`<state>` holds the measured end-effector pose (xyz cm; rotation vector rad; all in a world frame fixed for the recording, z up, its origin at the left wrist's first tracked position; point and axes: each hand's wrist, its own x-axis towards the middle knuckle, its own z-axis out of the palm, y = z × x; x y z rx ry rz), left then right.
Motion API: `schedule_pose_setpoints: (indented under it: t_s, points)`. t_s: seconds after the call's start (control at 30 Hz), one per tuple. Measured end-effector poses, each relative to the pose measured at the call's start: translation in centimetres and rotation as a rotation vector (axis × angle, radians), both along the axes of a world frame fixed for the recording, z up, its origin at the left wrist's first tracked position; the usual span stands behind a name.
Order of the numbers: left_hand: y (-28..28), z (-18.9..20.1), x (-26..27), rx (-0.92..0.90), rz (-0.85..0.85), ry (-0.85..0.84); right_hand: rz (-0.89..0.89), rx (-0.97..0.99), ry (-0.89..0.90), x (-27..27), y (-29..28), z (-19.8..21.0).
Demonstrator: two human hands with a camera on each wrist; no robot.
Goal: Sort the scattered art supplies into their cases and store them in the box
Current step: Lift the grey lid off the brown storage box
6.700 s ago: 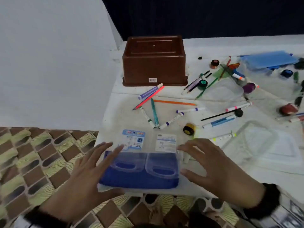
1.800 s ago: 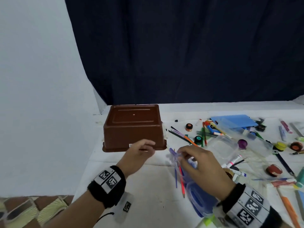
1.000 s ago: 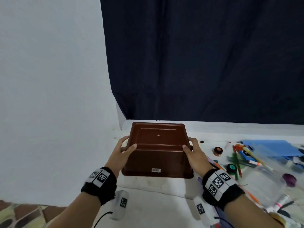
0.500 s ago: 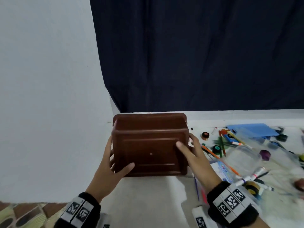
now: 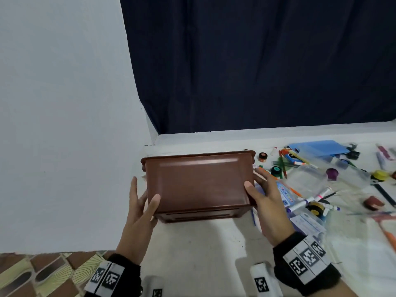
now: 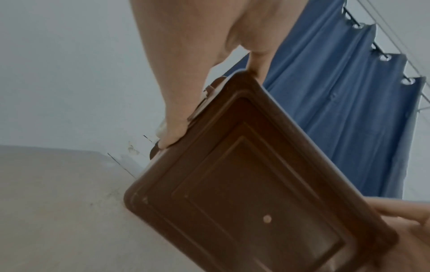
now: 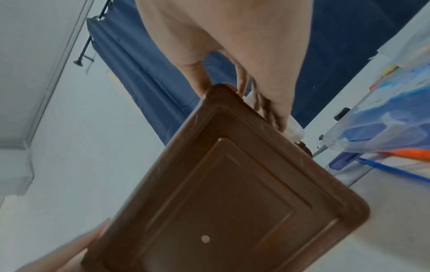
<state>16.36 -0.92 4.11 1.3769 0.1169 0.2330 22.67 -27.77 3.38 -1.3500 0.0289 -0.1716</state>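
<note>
The box [image 5: 197,185] is off the counter [image 5: 203,254], held between both hands at the near-left corner by the wall. The left hand [image 5: 139,209] clamps its left end, thumb on the near face and fingers [image 6: 177,117] along the side; the right hand [image 5: 267,202] does the same on the right end, fingers [image 7: 274,110] curled round the wall.

The grip looks like pressure on smooth plastic walls, so the box could slip or twist if either hand eases. Its right end hangs close to a clear case [image 5: 285,194] and scattered markers [image 5: 308,200]; setting it down or swinging right could land on them, knock them aside, or leave the box rocking.
</note>
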Motion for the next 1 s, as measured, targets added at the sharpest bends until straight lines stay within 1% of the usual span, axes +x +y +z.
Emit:
schedule_pose_setpoints:
  t_s: [0.07,0.13,0.27,0.33,0.37,0.47,0.6,0.73,0.9,1.0]
  points:
    - [0.5,-0.1,-1.3,-0.057,0.005,-0.034,-0.006,0.114,-0.013,-1.0,-0.5,0.0]
    - [1.1,-0.5,-2.5,-0.098,-0.003,-0.036,0.032,0.236,0.0,-2.3,-0.9,0.1]
    - [1.5,-1.2,-4.5,-0.104,-0.028,-0.004,0.112,0.308,0.075,-5.6,-0.9,1.0]
    - [1.4,-1.2,-5.8,-0.2,-0.051,0.032,0.127,0.33,0.101,-7.2,-0.5,1.0]
    - [1.3,-1.3,-6.4,-0.214,-0.069,0.043,0.113,0.319,0.115,-7.9,-0.4,0.7]
    - [1.1,-1.7,-7.6,-0.178,-0.082,0.075,0.04,0.268,0.116,-9.3,-0.5,-0.1]
    - [1.4,-2.2,-8.7,-0.109,-0.073,0.092,0.029,0.138,0.13,-10.3,-1.5,-1.7]
    - [1.5,-2.5,-9.8,-0.026,-0.005,0.094,0.024,0.043,0.129,-11.4,-1.9,-2.5]
    - [1.5,-1.9,-10.3,0.26,0.128,0.068,0.045,-0.05,0.184,-12.0,-2.7,-2.7]
    - [1.5,-1.0,-10.3,0.426,0.152,0.015,0.027,-0.053,0.193,-12.1,-3.9,-2.2]
